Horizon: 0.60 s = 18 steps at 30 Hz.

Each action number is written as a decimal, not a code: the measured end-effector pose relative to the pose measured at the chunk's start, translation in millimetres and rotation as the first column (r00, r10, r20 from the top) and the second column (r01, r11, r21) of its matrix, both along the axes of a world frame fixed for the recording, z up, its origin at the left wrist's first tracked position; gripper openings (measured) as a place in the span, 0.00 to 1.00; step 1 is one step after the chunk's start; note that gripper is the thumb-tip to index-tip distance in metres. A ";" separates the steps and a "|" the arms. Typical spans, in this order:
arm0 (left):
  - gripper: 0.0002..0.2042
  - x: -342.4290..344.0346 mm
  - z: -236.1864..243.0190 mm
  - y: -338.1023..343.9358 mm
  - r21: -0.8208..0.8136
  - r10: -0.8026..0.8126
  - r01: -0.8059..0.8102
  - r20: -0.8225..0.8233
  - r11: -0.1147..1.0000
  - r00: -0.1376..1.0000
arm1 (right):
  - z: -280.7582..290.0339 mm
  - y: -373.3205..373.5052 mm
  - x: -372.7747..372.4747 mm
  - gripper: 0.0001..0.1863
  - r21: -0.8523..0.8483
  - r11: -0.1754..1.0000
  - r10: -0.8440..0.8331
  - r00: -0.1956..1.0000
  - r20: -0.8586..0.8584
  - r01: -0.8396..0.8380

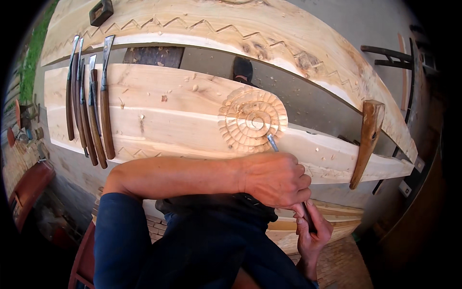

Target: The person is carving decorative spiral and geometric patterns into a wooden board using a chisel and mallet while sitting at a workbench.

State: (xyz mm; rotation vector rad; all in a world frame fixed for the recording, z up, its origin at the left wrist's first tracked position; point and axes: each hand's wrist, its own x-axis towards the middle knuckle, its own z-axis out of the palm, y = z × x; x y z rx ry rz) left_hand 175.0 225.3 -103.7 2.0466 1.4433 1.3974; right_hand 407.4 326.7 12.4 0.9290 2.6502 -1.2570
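My left hand (276,180) is closed around the lower part of a carving gouge (273,143), with the forearm lying across the near side of the work. My right hand (314,232) grips the same tool's dark handle farther back, nearer my body. The gouge's metal tip meets the lower right part of a round carved rosette (255,120), made of rings of scalloped cuts around a small central circle. This carving sits on a long pale wooden board (178,108) with a ridge along its length. The left wrist and fist hide part of the gouge.
Several chisels and gouges (89,106) lie side by side on the board's left end. A wooden mallet (368,139) rests across its right end. Beyond lies a second board (202,29) with zigzag cuts and a dark metal block (101,12). Wood chips are scattered about.
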 end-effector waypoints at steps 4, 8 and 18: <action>0.17 -0.2 0.1 -1.2 -0.022 0.004 -0.003 0.016 1.000 1.000 | -0.6 1.2 -7.0 0.17 -0.023 0.998 0.064 0.993 -0.095 -0.066; 0.16 0.4 1.0 -1.3 -0.059 -0.007 0.007 0.005 0.998 1.000 | -2.9 -1.4 -5.4 0.18 0.027 0.998 0.067 0.994 -0.089 -0.065; 0.18 2.1 -3.5 -0.1 -0.058 -0.001 -0.001 -0.039 0.998 0.999 | 0.3 -3.7 -18.0 0.20 0.023 0.999 0.048 0.996 -0.079 -0.047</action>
